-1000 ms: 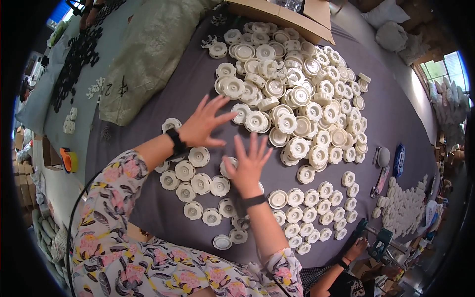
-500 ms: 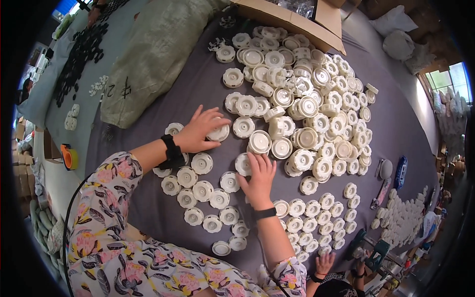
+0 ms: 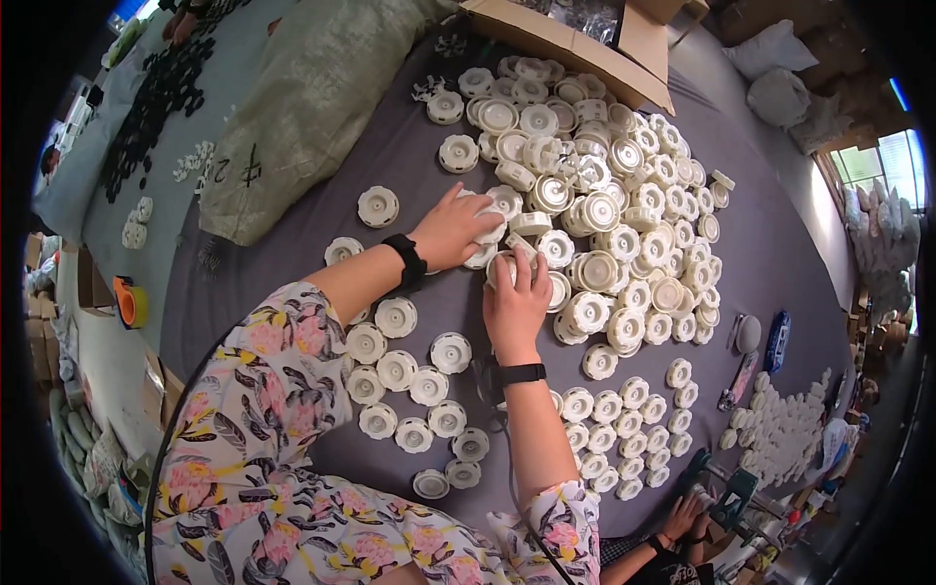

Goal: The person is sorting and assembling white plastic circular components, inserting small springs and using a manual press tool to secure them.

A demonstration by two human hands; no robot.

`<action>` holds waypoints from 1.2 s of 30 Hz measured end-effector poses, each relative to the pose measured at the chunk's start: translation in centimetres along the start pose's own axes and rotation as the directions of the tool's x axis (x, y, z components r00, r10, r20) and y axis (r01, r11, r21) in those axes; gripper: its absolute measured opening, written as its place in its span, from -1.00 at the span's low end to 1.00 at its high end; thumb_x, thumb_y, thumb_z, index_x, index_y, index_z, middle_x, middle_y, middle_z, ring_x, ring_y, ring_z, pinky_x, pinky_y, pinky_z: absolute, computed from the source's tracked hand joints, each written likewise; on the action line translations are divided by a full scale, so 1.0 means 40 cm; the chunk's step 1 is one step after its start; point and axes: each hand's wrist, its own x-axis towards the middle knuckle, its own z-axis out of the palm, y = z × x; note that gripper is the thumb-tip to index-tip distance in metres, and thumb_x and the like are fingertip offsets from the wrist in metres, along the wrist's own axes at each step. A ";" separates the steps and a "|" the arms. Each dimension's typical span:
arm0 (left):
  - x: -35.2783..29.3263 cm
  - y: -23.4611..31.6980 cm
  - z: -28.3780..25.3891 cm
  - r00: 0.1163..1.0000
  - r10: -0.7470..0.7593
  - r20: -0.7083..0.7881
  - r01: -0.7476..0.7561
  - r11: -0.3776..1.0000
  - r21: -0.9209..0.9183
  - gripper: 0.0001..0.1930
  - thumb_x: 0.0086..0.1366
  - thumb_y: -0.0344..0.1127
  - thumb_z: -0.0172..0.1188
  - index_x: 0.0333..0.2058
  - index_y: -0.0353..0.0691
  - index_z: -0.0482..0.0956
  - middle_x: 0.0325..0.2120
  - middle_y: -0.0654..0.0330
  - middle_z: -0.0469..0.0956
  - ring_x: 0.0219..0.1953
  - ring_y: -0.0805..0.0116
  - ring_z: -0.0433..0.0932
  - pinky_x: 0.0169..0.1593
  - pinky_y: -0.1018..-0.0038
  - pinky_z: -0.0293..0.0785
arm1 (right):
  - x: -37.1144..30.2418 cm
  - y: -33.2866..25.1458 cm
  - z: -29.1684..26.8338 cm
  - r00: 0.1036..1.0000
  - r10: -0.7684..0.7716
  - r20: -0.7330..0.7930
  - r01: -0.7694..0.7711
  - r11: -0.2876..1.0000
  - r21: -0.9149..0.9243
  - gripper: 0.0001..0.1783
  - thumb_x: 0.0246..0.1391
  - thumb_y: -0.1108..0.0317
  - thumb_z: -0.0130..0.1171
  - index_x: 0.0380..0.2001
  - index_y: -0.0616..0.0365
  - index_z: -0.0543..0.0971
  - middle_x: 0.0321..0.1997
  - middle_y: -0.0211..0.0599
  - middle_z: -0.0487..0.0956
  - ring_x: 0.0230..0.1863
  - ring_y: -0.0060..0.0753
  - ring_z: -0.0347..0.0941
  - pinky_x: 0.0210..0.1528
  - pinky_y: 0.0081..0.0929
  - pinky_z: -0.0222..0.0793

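Note:
My left hand (image 3: 448,234) reaches to the near left edge of a heap of white round plastic caps (image 3: 624,239) with notched rims. Its fingers curl over one white cap (image 3: 481,209), which they partly hide. Just nearer, my right hand (image 3: 517,312) is bent around another white cap (image 3: 500,270), its fingertips pressed to the top and side. Under and between the hands, more caps are partly covered. A single cap (image 3: 378,207) lies flat beyond my left forearm. Several spaced caps (image 3: 396,370) rest on the dark grey cloth between my forearms.
A bulging woven sack (image 3: 292,117) lies at the far left, and an open cardboard box (image 3: 575,44) borders the heap. Rows of caps (image 3: 634,424) sit right of my right forearm. Near a co-worker's hands (image 3: 682,517) stands a green device (image 3: 731,499). Orange tape (image 3: 130,302) is at left.
Both hands have moved toward the heap, the left to the right and the right farther away. A cap now lies alone at the left. The co-worker's hand has left the rows for the green device.

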 end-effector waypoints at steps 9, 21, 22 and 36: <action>-0.245 0.103 -0.020 0.984 0.068 0.164 -0.056 0.996 -0.075 -0.46 0.01 -0.20 0.24 0.01 -0.11 0.36 0.09 0.02 0.23 0.21 0.05 0.15 0.28 0.05 -0.08 | -0.063 0.066 0.005 0.997 0.047 0.056 -0.055 0.989 0.139 -0.48 -0.15 0.23 0.26 -0.04 0.04 0.45 -0.04 -0.19 0.41 0.07 -0.10 0.26 0.06 -0.17 0.14; -0.173 0.108 -0.013 0.978 0.200 0.060 -0.192 0.974 -0.123 -0.39 0.03 -0.09 0.24 0.06 -0.15 0.32 0.15 0.03 0.21 0.21 0.12 0.17 0.26 0.15 0.03 | -0.135 0.134 -0.083 0.741 0.569 0.357 -0.629 0.774 0.074 -0.58 -0.01 0.16 0.14 -0.10 0.14 0.46 -0.31 -0.12 0.56 -0.25 -0.06 0.49 -0.20 -0.25 0.39; -0.147 0.136 0.019 0.953 0.300 0.050 -0.292 0.948 -0.125 -0.36 0.03 -0.09 0.24 0.09 -0.11 0.30 0.16 0.02 0.18 0.21 0.13 0.16 0.26 0.16 0.03 | -0.143 0.122 -0.086 0.741 0.571 0.354 -0.630 0.774 0.070 -0.58 -0.01 0.16 0.14 -0.10 0.14 0.46 -0.31 -0.12 0.56 -0.25 -0.06 0.49 -0.20 -0.25 0.39; -0.154 0.136 0.019 0.990 -0.065 0.123 0.135 0.665 -0.734 -0.39 -0.13 -0.33 0.22 0.01 -0.07 0.35 -0.09 0.07 0.33 0.10 0.07 0.23 0.18 0.25 0.16 | -0.165 0.066 -0.023 0.952 0.251 0.177 -0.274 0.954 0.120 -0.34 -0.17 0.17 0.28 0.07 0.07 0.38 0.21 0.01 0.20 0.15 0.05 0.19 0.11 -0.10 0.15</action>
